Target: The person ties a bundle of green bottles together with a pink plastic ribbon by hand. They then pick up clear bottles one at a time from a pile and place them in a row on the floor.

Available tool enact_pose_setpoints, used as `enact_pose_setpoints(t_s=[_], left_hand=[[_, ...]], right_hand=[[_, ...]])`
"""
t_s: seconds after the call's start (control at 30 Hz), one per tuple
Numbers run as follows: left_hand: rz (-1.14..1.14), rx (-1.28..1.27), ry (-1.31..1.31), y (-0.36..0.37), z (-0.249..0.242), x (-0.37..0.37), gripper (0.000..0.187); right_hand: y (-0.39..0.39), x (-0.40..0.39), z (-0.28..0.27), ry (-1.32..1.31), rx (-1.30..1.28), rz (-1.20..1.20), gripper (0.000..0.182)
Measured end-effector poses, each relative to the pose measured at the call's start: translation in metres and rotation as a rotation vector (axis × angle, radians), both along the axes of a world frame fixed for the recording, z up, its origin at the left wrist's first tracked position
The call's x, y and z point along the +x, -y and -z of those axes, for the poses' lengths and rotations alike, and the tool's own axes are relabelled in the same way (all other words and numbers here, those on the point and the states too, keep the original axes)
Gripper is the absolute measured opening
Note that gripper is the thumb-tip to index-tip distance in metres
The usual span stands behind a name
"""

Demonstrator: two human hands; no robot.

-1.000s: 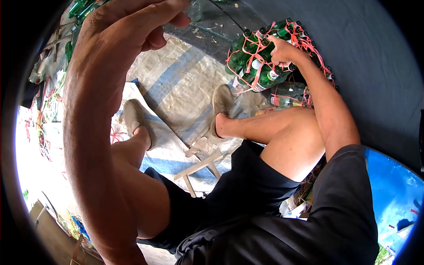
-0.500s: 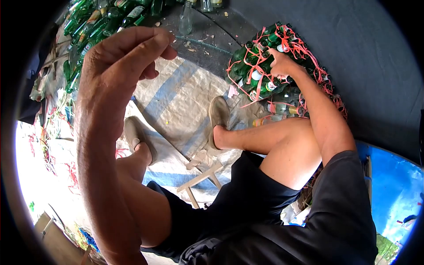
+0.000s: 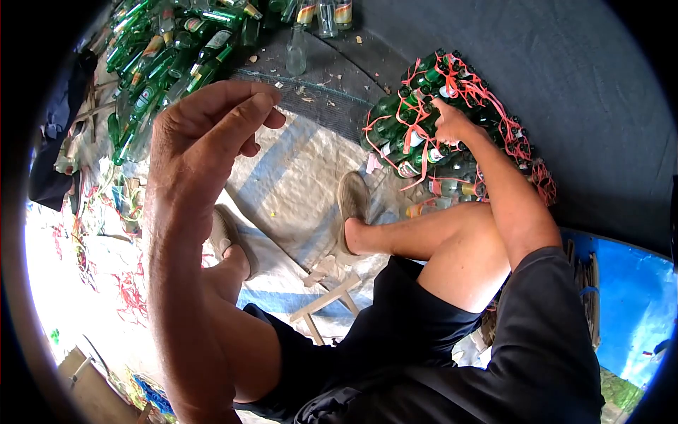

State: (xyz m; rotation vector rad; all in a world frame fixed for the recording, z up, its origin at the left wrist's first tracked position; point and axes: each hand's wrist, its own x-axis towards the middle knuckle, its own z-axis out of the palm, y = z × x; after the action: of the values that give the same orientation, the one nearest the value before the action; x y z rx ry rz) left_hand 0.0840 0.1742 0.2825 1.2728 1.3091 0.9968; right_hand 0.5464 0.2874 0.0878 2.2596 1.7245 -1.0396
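Observation:
My left hand (image 3: 215,124) is raised at the left, close to the camera, its fingers curled and the thumb tip against the index finger. Nothing shows in it. On the right, my right hand (image 3: 454,124) is stretched over a bundle of green glass bottles (image 3: 417,141) tied with pink plastic twine (image 3: 510,129). Its index finger points out to the bottle necks, while the other fingers bend beneath. Those fingers hold nothing that shows, and the fingertip overlaps the bottles in this view.
A heap of loose green bottles (image 3: 180,53) lies at the upper left. One clear bottle (image 3: 296,53) stands apart near it. A striped tarp (image 3: 300,152) covers the floor under my feet. Between my legs is a wooden frame (image 3: 325,300). Clear bottles (image 3: 452,187) lie beside the bundle.
The whole view has shifted, so most things sit slightly lower. My left hand appears lower and further right, still pinched. The right hand remains at the tied bottles with its index finger out.

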Motion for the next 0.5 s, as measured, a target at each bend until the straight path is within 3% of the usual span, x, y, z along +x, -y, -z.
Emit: enact_pose_setpoints(t_s=[0.5], left_hand=[[-0.018, -0.006, 0.018, 0.0, -0.004, 0.002, 0.026]], right_hand=[[-0.001, -0.001, -0.011, 0.056, -0.017, 0.152, 0.113]])
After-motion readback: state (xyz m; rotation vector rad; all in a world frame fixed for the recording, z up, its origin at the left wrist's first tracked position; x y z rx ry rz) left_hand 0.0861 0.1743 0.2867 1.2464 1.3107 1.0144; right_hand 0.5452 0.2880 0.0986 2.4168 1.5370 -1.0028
